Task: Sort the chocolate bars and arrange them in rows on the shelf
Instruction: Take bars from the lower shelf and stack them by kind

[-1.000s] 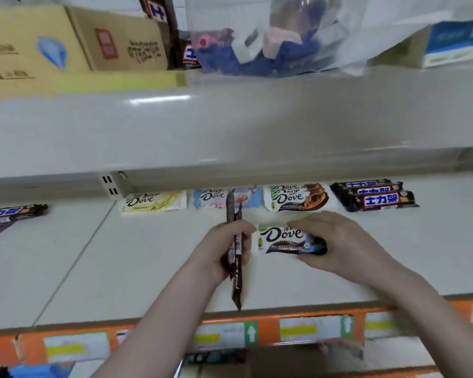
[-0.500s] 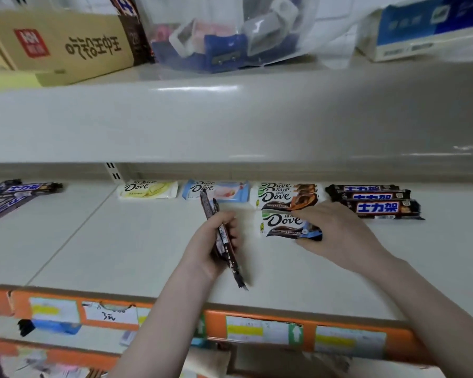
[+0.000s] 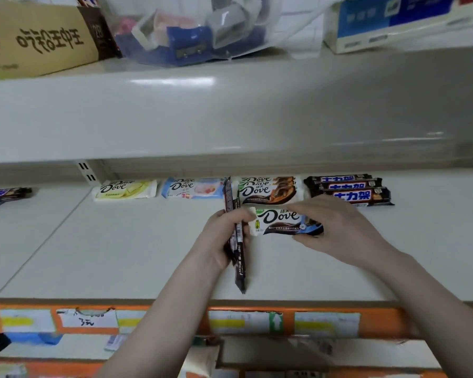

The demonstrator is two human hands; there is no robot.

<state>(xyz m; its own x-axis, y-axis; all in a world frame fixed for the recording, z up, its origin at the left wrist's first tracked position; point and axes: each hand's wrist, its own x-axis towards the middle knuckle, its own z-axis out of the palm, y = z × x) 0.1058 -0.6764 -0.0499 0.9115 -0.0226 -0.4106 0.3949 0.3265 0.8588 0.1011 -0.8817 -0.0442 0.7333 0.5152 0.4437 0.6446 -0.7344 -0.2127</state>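
Over the middle of the shelf (image 3: 99, 255), between its front edge and the row of bars at the back, both hands met. The left hand (image 3: 220, 238) was clenched round a bundle of dark slim bars (image 3: 236, 241) held edge-on, their length running from back to front; the upper ends stuck out past the fingers toward the back row, and the lower ends hung past the heel of the hand toward the orange front edge (image 3: 380, 323). The right hand (image 3: 336, 230) grasped a white Dove bar (image 3: 279, 222) at its right end, thumb below and fingers over the top. That bar lay lengthwise, left to right, its left end touching the left hand's fingertips; whether it rested on the shelf or was held just above, I could not tell. Just behind it, along the back edge, sat a stack of brown-and-white Dove bars (image 3: 268, 189), with a blue Dove bar (image 3: 193, 188) and a yellow Dove bar (image 3: 126, 189) to their left and a stack of dark bars with blue labels (image 3: 350, 188) to their right. More dark bars (image 3: 3, 193) lay near the shelf's left edge.
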